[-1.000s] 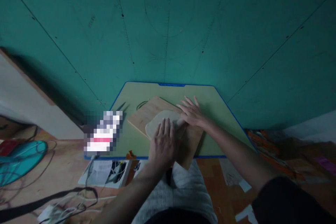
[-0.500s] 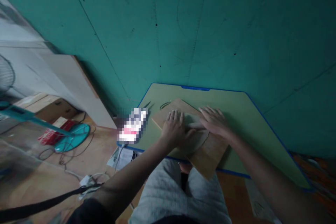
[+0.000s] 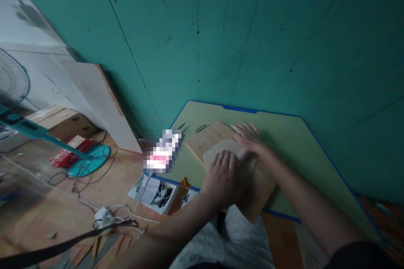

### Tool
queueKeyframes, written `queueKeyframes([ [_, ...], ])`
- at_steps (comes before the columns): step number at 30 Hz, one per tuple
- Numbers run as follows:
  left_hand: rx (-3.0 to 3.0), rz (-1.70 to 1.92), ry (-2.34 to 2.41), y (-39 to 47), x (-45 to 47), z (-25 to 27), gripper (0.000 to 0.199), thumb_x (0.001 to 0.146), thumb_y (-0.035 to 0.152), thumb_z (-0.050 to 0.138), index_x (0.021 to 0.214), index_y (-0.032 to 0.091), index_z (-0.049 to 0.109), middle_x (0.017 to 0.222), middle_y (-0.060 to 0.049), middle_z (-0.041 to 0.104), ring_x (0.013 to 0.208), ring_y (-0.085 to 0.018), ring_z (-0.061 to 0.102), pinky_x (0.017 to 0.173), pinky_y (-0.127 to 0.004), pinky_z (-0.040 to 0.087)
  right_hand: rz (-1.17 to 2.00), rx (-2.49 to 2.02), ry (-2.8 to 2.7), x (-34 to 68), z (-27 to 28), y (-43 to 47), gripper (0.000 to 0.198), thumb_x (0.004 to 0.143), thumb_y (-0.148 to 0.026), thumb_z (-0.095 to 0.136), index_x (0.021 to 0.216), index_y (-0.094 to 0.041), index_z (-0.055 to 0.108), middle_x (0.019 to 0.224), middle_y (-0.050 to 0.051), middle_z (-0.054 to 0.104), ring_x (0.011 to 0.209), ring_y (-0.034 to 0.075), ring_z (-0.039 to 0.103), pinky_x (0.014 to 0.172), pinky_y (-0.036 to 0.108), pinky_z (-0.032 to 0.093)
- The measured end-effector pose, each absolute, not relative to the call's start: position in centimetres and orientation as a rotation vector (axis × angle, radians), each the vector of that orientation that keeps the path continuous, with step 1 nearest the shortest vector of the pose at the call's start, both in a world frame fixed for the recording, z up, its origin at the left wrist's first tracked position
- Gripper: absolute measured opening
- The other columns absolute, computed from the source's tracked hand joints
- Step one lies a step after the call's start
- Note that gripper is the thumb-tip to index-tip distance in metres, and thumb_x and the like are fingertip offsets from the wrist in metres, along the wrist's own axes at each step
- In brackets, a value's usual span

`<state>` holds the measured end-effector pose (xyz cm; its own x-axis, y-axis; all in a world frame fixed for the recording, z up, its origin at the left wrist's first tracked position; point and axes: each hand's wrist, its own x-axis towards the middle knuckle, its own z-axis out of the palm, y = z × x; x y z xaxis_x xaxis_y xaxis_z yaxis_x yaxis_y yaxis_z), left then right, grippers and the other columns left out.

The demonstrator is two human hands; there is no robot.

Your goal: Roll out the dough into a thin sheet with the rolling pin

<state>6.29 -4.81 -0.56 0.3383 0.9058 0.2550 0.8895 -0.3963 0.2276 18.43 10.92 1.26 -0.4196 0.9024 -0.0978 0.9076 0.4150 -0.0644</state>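
A thin, pale, rounded sheet [image 3: 217, 148], dough or clay, I cannot tell which, lies on a wooden board [image 3: 202, 141]. My left hand [image 3: 223, 174] rests over its near part, fingers slightly bent and close together on the sheet. Beyond it and to the right, my right hand [image 3: 249, 138] lies with fingers stretched out, its fingertips past the far edge of the sheet. Both palms press downward. Whatever lies beneath them is hidden, and the gap between the hands is too dark to make out.
The board sits askew on a pale folding table [image 3: 284, 134] with a blue rim, one corner overhanging its near edge. A blurred-out lit device [image 3: 162, 151] stands at the left. A green wall [image 3: 221, 50] rises behind. A fan base [image 3: 90, 162] and cables occupy the floor.
My left hand has drawn nearer to my body and rightward, uncovering the sheet's left part. My right hand has shifted slightly away from me. The pale bar seen between them earlier is now hard to see.
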Motion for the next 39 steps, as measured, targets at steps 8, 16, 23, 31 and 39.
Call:
queueKeyframes([
  [8, 2.559, 0.484, 1.776, -0.7, 2.7, 0.0, 0.078, 0.084, 0.059, 0.053, 0.133, -0.001, 0.043, 0.139, -0.030, 0.047, 0.136, -0.042, 0.039, 0.112, -0.056, 0.031, -0.261, 1.802, 2.555, 21.7, 1.6, 7.2, 0.057, 0.096, -0.035, 0.025, 0.149, -0.020, 0.038, 0.155, 0.005, 0.039, 0.147, 0.024, 0.023, 0.120, 0.050, 0.008],
  [16, 2.501, 0.594, 1.618, -6.7, 6.9, -0.8, 0.077, 0.083, 0.042, 0.057, 0.142, 0.001, 0.029, 0.144, -0.028, 0.043, 0.138, -0.041, 0.036, 0.111, -0.056, 0.035, -0.305, 1.672, 2.624, 16.8, 2.2, 11.3, 0.055, 0.096, -0.037, 0.028, 0.148, -0.024, 0.040, 0.154, 0.000, 0.040, 0.146, 0.021, 0.024, 0.120, 0.045, 0.008],
  [23, 2.636, 0.554, 1.647, -2.7, 3.9, -0.2, 0.061, 0.086, 0.043, 0.055, 0.134, 0.007, 0.044, 0.138, -0.025, 0.050, 0.137, -0.041, 0.037, 0.111, -0.058, 0.033, -0.265, 1.858, 2.505, 20.6, 1.2, 8.5, 0.056, 0.098, -0.036, 0.022, 0.148, -0.021, 0.041, 0.154, 0.005, 0.040, 0.146, 0.024, 0.025, 0.120, 0.049, 0.007],
  [31, 2.589, 0.610, 1.646, -6.3, 7.0, -1.1, 0.084, 0.086, 0.057, 0.053, 0.144, 0.000, 0.029, 0.147, -0.031, 0.038, 0.141, -0.042, 0.032, 0.111, -0.056, 0.035, -0.257, 1.734, 2.618, 18.7, 1.8, 9.7, 0.053, 0.097, -0.037, 0.028, 0.146, -0.024, 0.044, 0.152, 0.001, 0.043, 0.146, 0.021, 0.024, 0.121, 0.045, 0.005],
  [39, 2.591, 0.596, 1.744, -4.1, 5.4, -0.3, 0.066, 0.090, 0.050, 0.049, 0.134, 0.001, 0.045, 0.139, -0.028, 0.050, 0.136, -0.040, 0.040, 0.112, -0.056, 0.034, -0.190, 1.805, 2.574, 21.6, 1.3, 7.5, 0.053, 0.097, -0.037, 0.029, 0.146, -0.023, 0.044, 0.151, 0.005, 0.045, 0.145, 0.023, 0.028, 0.120, 0.047, 0.008],
])
